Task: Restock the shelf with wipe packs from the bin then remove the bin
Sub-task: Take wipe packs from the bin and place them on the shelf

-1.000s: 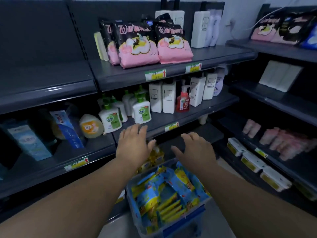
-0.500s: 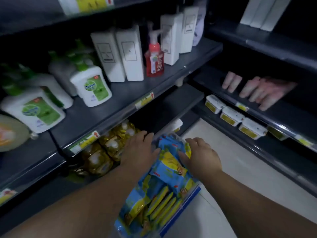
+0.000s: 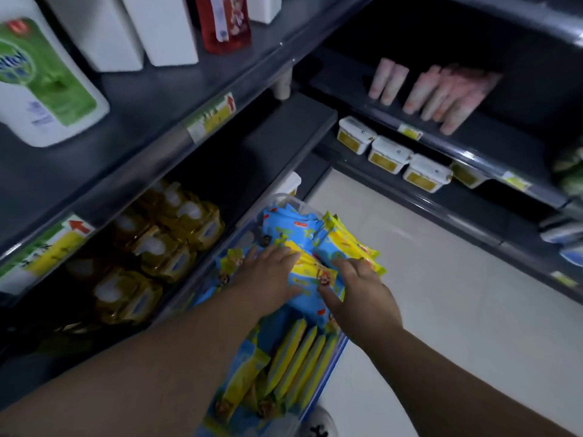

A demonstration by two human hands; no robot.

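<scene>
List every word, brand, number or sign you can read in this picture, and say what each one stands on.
"ettol", cut off and blurred: green-labelled bottle.
Red arrow sign, words unreadable: shelf price tag.
Print on the wipe packs, red bottle and white tubs: too blurred to read.

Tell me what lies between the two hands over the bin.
Head view: one blue-and-yellow wipe pack lies between the left hand and right hand, atop other packs in the bin; both touch it.
</scene>
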